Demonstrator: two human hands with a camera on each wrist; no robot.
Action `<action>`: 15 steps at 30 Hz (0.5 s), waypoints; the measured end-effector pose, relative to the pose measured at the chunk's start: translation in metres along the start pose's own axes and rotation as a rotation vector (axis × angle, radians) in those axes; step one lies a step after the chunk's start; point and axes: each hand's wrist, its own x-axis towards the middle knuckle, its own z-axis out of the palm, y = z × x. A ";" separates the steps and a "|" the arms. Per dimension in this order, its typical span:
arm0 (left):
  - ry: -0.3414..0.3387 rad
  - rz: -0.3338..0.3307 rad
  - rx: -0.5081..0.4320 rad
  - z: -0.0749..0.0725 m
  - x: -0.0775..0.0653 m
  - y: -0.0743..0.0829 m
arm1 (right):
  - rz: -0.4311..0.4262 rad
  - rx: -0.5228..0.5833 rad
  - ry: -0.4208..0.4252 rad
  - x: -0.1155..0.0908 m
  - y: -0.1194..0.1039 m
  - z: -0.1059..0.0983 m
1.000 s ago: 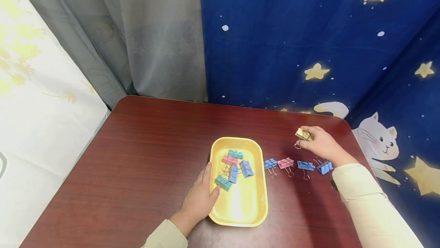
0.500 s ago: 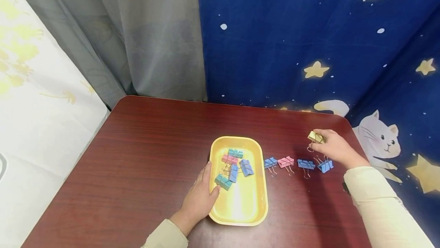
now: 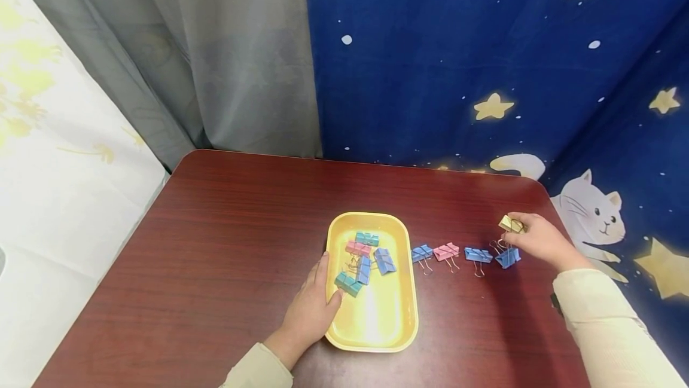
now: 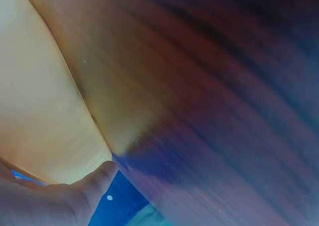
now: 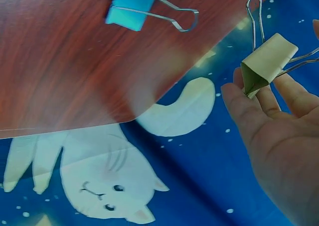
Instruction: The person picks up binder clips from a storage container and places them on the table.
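A yellow binder clip is pinched in my right hand, raised over the far right of the table. In the right wrist view its wire handles stick out past the fingers. Just below and in front of that hand, a blue binder clip lies at the right end of a row. My left hand grips the left side of a yellow tray, thumb over the rim and fingers along the outer wall. Inside the tray lie several binder clips, among them a teal one, a pink one and a blue one.
Left of the end clip, the row holds a blue clip, a pink clip and another blue clip close to the tray. The dark red table meets grey and blue curtains at its far edge.
My right hand has moved to the right and slightly toward me with the yellow binder clip, reaching above the row's right end. The left hand stays on the tray.
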 end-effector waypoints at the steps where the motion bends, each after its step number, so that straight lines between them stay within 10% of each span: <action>1: 0.002 -0.001 0.001 0.000 0.000 0.000 | 0.004 0.005 -0.005 0.000 0.003 0.001; 15: 0.007 -0.014 0.009 -0.001 0.001 -0.002 | 0.115 -0.012 -0.057 -0.005 0.035 0.007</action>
